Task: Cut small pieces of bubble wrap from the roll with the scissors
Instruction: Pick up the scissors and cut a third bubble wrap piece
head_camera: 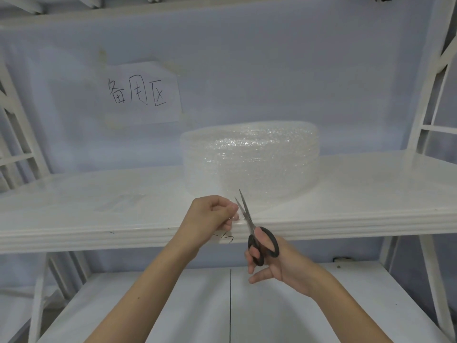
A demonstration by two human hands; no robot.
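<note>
A wide roll of clear bubble wrap [249, 159] lies flat on the white shelf [358, 194], just beyond my hands. My left hand [212, 217] pinches the loose end of the wrap [235, 216] at the shelf's front edge. My right hand [274, 263] holds black-handled scissors [263, 243] with fingers through the loops. The steel blades are slightly apart and point up and away, right beside my left fingertips, at the held strip.
A paper sign with handwritten characters [143, 94] is taped to the back panel. A faint clear piece [128, 200] lies on the shelf at left. White frame struts [425, 100] rise at both sides. A lower white shelf [284, 305] lies beneath my arms.
</note>
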